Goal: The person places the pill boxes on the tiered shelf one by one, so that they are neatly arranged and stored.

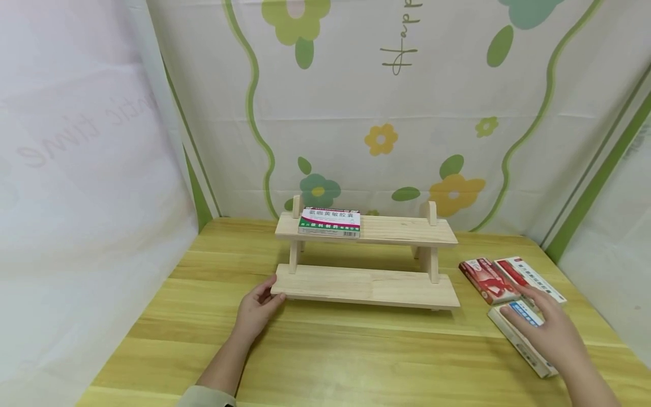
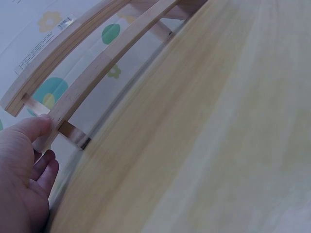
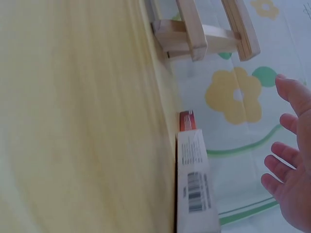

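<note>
A two-tier wooden shelf [image 1: 366,285] stands on the table, with one medicine box [image 1: 329,222] lying on the left of its upper board. My left hand [image 1: 256,310] pinches the left end of the lower board; the left wrist view shows the thumb [image 2: 36,127] against it and the other fingers curled beneath. Over at the right, my right hand [image 1: 551,325] hovers above a white-and-blue medicine box [image 1: 521,339], fingers apart and holding nothing. Seen from the right wrist, that hand [image 3: 294,160] is clear of the white box [image 3: 197,184].
Behind the white-and-blue box lie a red medicine box [image 1: 489,281] and a red-and-white one [image 1: 531,278], the latter partly covered by my right hand. A flowered cloth [image 1: 325,96] hangs behind the wooden table [image 1: 356,362], and more cloth closes off both sides.
</note>
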Motion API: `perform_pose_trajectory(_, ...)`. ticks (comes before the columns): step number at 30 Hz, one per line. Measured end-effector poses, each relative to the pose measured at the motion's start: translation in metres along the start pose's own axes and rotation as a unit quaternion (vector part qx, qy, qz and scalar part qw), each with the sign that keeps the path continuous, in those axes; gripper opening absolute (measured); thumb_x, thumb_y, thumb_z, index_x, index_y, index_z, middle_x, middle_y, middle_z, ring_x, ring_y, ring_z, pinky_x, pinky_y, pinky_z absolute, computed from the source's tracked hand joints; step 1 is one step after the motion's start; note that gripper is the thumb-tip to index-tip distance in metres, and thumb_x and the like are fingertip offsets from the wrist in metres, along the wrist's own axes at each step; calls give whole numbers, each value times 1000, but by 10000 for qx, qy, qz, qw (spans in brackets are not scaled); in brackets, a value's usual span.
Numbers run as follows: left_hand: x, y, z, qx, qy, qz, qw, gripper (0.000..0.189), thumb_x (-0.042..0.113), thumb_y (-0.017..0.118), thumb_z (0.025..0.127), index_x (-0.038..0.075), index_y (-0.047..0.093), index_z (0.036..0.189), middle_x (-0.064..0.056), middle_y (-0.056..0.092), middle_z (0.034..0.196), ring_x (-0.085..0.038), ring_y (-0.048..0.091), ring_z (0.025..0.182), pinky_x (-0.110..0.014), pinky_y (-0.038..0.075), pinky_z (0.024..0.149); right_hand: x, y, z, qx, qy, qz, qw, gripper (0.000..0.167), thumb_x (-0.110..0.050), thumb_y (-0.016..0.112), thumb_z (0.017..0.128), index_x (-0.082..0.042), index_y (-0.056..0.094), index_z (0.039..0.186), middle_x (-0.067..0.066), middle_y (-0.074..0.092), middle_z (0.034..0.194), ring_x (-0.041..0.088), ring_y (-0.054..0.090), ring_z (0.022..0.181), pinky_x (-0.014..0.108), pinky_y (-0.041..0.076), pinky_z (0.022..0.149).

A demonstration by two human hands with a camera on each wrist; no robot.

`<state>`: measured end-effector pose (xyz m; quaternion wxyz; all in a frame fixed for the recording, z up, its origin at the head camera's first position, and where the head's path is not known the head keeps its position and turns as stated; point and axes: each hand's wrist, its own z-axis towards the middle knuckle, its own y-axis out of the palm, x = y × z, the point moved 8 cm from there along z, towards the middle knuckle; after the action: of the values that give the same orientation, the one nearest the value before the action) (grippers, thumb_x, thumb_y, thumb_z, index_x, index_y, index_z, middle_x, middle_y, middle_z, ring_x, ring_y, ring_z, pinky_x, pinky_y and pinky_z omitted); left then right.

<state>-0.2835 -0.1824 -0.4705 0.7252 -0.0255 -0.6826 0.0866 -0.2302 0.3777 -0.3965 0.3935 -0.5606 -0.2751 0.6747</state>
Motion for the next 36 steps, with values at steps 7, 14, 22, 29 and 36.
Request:
perform_pose_trajectory(7,0,0,-1,14,-16,9,10000,59,11,71,90,-2,47,142,-16,44,151,-31,48,132,-25,48,104,22,-2,-14,184,113,169,9996,67,-33,63,96,2,36,147,31,20,157,62,15,138,83,17,95)
perform_pose_trajectory(14,0,-1,-1,36,-44,4,10000,58,10,71,90,-1,48,142,-16,45,150,-31,48,133,-22,48,103,40,-1,-19,69,281,38,9996,69,-37,63,96,5,38,145,41,26,148,65,17,134,83,18,96)
perform_pose_trajectory(22,2,0,-2,5,-32,-17,10000,58,10,71,90,-2,47,142,-17,44,150,-32,49,132,-18,48,100,64,5,-26,-441,655,-463,9958,78,-47,56,97,9,31,146,48,22,142,67,21,125,79,26,90)
perform_pose_trajectory(29,2,0,-2,61,2,-71,10000,58,8,71,89,-3,48,141,-18,46,149,-32,49,131,-14,48,97,91,13,-35,-977,1127,-873,9850,89,-58,54,95,12,30,144,51,20,138,67,23,120,79,29,89)
perform_pose_trajectory(36,1,0,-1,16,56,-77,10000,58,10,72,89,-4,47,141,-18,45,150,-32,49,132,-12,47,96,103,20,-39,-1083,1041,-1377,9790,91,-62,58,90,11,38,139,53,24,131,67,28,114,80,32,88)
